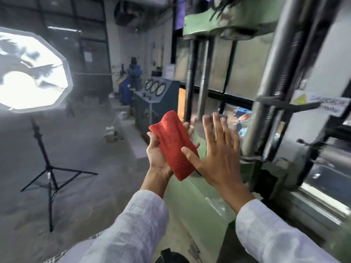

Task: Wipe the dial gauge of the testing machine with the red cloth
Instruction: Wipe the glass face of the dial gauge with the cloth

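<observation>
A folded red cloth [174,145] lies across the palm of my left hand [158,154], which grips it from below at the centre of the head view. My right hand [214,149] is flat with fingers spread, its thumb touching the cloth's lower right edge. Three round dial gauges [155,86] sit on a grey-blue control cabinet [152,109] well beyond my hands, in the middle distance. The green testing machine [218,21] with steel columns [273,73] rises at the right, close to my right hand.
A bright octagonal softbox [30,69] on a black tripod stand [49,168] occupies the left side of the concrete floor. The machine's green base [190,196] lies under my forearms. Concrete blocks [112,133] sit by the cabinet. Blue equipment [131,80] stands at the back wall.
</observation>
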The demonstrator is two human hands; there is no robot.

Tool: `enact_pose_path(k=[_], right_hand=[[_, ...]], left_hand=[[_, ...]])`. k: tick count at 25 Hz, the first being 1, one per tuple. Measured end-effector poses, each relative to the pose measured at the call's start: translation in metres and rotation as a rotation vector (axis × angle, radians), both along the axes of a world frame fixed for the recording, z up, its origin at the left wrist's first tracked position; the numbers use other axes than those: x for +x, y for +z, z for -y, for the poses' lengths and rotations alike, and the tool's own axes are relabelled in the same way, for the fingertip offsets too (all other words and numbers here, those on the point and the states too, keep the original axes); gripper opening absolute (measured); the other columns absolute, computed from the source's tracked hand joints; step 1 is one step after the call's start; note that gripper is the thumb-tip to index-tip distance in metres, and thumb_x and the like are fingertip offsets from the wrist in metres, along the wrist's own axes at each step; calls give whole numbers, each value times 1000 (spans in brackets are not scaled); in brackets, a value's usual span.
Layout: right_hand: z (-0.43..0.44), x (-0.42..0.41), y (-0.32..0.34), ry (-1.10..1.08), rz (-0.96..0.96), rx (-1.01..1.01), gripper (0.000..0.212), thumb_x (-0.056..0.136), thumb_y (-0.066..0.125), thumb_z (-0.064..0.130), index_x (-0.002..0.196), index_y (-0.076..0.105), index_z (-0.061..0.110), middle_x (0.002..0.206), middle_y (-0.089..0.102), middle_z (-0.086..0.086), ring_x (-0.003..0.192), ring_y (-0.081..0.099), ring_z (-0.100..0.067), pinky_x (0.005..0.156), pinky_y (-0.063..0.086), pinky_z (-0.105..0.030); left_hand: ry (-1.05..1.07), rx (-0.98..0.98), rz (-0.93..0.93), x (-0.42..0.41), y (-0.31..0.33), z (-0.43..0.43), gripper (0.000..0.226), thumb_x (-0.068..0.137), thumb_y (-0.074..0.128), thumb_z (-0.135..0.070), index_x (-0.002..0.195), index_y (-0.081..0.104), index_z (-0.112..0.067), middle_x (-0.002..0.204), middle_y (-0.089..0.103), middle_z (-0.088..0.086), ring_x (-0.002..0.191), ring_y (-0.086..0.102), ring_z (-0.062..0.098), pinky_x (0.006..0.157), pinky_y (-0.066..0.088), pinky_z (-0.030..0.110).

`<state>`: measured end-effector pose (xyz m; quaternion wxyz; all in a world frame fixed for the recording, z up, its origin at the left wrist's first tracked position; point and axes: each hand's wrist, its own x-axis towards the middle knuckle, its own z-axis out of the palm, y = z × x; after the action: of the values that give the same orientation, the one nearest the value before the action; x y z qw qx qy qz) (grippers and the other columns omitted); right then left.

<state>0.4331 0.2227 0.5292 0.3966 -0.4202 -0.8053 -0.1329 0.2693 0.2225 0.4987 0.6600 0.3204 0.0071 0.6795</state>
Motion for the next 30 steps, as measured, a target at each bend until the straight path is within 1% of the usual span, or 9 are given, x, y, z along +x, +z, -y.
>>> enact_pose_path(k=[5, 10, 14, 18, 21, 24, 26, 28, 30], right_hand=[[4, 148, 49, -167, -7, 78, 103, 91, 33, 87, 172, 9, 28, 182, 9, -7, 168, 13, -30, 134, 15, -58], [27, 297, 74, -333, -15, 141, 101, 92, 34, 86, 172, 15, 27, 181, 15, -8, 168, 17, -30, 133, 19, -60], [53, 412, 88, -474, -3, 174, 100, 91, 36, 83, 171, 22, 23, 180, 20, -10, 165, 24, -34, 130, 24, -62], [73, 506, 95, -601, 0, 163, 102, 91, 33, 83, 171, 17, 23, 180, 18, -13, 166, 20, -35, 131, 21, -61], [80, 561, 94, -693, -30, 168, 101, 92, 33, 83, 172, 15, 24, 181, 16, -12, 167, 17, -33, 132, 18, -59], [77, 610, 87, -774, -74, 177, 99, 93, 38, 81, 171, 19, 23, 180, 17, -11, 167, 19, -33, 132, 18, -58], [68, 647, 80, -850, -79, 182, 98, 94, 43, 79, 171, 19, 23, 181, 17, -10, 166, 20, -34, 132, 20, -58], [59, 690, 77, -932, -118, 170, 97, 96, 48, 76, 171, 20, 21, 180, 17, -10, 166, 20, -34, 132, 20, -58], [52, 734, 74, -1026, -166, 157, 98, 95, 47, 76, 171, 21, 19, 180, 18, -12, 167, 19, -34, 132, 19, -58]], left_hand=[[-100, 34, 9, 143, 54, -24, 107, 89, 29, -86, 162, 34, -7, 171, 27, 19, 159, 22, 40, 129, 12, 65], [-276, 50, 46, 294, 86, -31, 104, 93, 29, -85, 161, 36, -7, 169, 32, 20, 159, 23, 40, 127, 11, 70], [-391, 51, 44, 414, 108, -30, 101, 93, 26, -83, 160, 39, -10, 168, 36, 18, 158, 28, 38, 117, 34, 69], [-464, 51, 33, 521, 121, -27, 97, 93, 28, -81, 150, 56, -7, 164, 42, 20, 148, 42, 41, 117, 31, 75], [-504, 44, 1, 580, 124, -33, 93, 94, 33, -77, 157, 45, -10, 166, 40, 20, 152, 37, 43, 117, 28, 78], [-526, 12, 19, 628, 124, -51, 94, 95, 25, -80, 157, 45, -12, 160, 47, 22, 147, 46, 42, 104, 46, 74], [-508, -30, 4, 657, 121, -70, 89, 97, 26, -77, 150, 55, -11, 159, 48, 22, 147, 46, 42, 104, 47, 73], [-492, -77, 0, 688, 119, -90, 76, 95, 36, -70, 133, 68, -12, 159, 49, 21, 149, 45, 40, 114, 36, 72], [-471, -161, 15, 716, 115, -112, 66, 90, 40, -66, 120, 73, -17, 151, 58, 19, 142, 54, 37, 117, 32, 68]])
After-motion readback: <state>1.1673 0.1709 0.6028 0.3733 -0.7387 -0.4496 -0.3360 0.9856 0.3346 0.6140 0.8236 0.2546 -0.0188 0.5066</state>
